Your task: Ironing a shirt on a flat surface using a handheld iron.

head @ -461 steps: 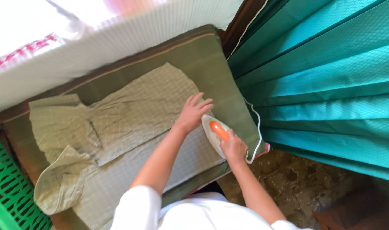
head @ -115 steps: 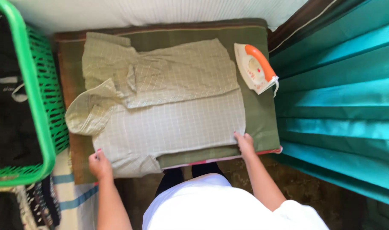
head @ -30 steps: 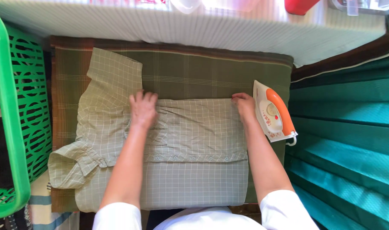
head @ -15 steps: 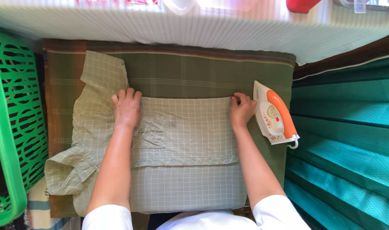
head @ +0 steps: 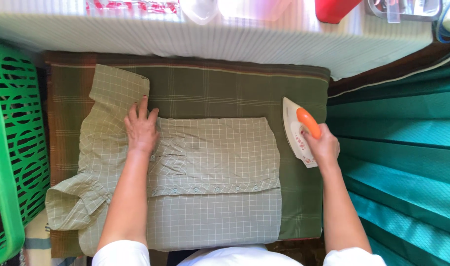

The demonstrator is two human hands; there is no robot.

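A pale green checked shirt [head: 210,167] lies folded and buttoned on a dark green padded cloth [head: 225,93]. My left hand [head: 140,129] rests flat on the shirt near its shoulder, fingers spread. My right hand [head: 324,146] grips the orange handle of a white iron [head: 298,129], which stands on the cloth just right of the shirt's hem. The shirt's collar [head: 70,207] and one short sleeve [head: 114,88] stick out to the left.
A green plastic basket [head: 13,148] stands at the left edge. Teal curtain folds [head: 402,148] hang close on the right. Behind the cloth runs a white ribbed surface [head: 235,39] carrying a red container [head: 336,7] and clear plastic items.
My right hand left the shirt's hem and took hold of the iron's handle. My left hand slid slightly left along the shirt's upper edge.
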